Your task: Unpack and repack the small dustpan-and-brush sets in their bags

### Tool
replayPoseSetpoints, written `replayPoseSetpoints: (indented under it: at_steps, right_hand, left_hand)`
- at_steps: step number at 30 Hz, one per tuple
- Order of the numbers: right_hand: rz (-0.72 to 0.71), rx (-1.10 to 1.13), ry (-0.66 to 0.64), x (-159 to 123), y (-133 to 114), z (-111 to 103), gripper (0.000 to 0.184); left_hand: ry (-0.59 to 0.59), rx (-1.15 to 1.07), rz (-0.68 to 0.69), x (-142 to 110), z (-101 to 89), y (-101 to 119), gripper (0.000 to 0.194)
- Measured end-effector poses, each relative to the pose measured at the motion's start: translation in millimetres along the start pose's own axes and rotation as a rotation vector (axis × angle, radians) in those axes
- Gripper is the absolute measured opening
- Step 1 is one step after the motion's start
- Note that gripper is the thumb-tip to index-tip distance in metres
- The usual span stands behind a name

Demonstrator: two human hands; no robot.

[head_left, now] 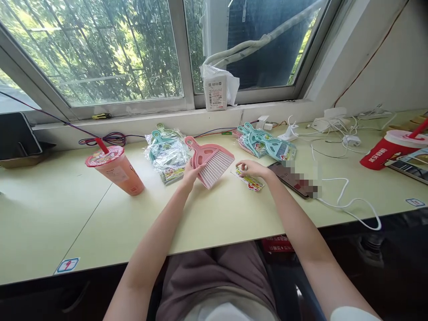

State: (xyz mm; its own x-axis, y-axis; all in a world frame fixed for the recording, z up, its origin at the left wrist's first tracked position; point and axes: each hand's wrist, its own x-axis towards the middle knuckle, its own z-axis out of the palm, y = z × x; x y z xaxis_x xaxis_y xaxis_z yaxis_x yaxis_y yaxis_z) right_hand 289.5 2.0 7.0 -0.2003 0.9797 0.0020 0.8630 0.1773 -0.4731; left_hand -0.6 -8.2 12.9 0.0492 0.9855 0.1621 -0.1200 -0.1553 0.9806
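Observation:
My left hand [191,174] is closed around the lower left edge of a pink mini dustpan with a brush [214,160] nested in it. The set is tilted above the table, its pale bristles facing me and its handle pointing up and left. To the right, my right hand [252,169] has its thumb and fingers curled together at the upper end of a yellow printed card [252,183]. Part of that card is under the fingers. Behind the left hand lie bagged dustpan sets [169,149] in green and clear film. Another pile of teal bagged sets [265,140] rests beyond the right hand.
A full drink cup [115,171] with a red straw leans at the left. Right of my right hand are a phone [294,178] and a white cable [359,207]. A red cup [389,149] stands farther right. A small box [216,93] sits on the windowsill.

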Motion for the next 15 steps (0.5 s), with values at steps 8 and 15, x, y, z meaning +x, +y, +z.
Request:
replayPoseSetpoints:
  at_steps: [8, 15]
  right_hand:
    - [-0.046, -0.107, -0.002, -0.3, -7.4, 5.3, 0.039]
    - [-0.106, -0.127, 0.012, 1.1, -18.8, 18.5, 0.030]
  left_hand:
    - [-0.013, -0.004, -0.001, -3.5, 2.1, 4.4, 0.058]
    - [0.011, 0.024, 0.013, -1.7, -0.2, 2.2, 0.053]
